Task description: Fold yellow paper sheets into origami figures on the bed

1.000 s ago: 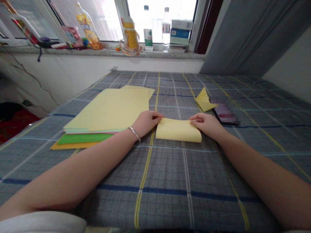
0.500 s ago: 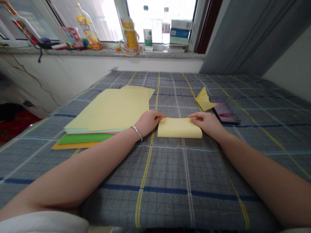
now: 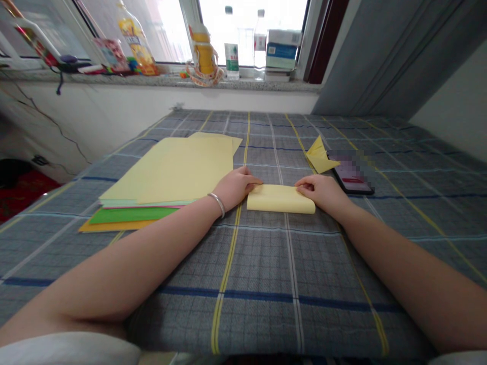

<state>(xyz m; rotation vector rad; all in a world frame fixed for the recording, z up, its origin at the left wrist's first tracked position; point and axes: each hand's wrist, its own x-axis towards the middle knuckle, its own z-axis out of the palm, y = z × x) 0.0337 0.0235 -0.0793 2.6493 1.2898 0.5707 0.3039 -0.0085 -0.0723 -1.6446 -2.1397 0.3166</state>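
My hands hold a pale yellow paper, folded into a flat band, on the grey plaid bedspread. My left hand, wearing a silver bangle, grips its left end, and my right hand pinches its right end. Left of them lies a stack of coloured paper, pale yellow on top, with a green sheet and an orange sheet showing beneath. A small folded yellow paper piece sits beyond my right hand.
A phone lies right of the folded piece, partly blurred out. Along the far edge of the bed runs a stone windowsill with several bottles and boxes. A grey curtain hangs at the right.
The yellow paper has flattened into a lower, tighter band. My left hand has slid right onto its end, and my right hand has shifted slightly left.
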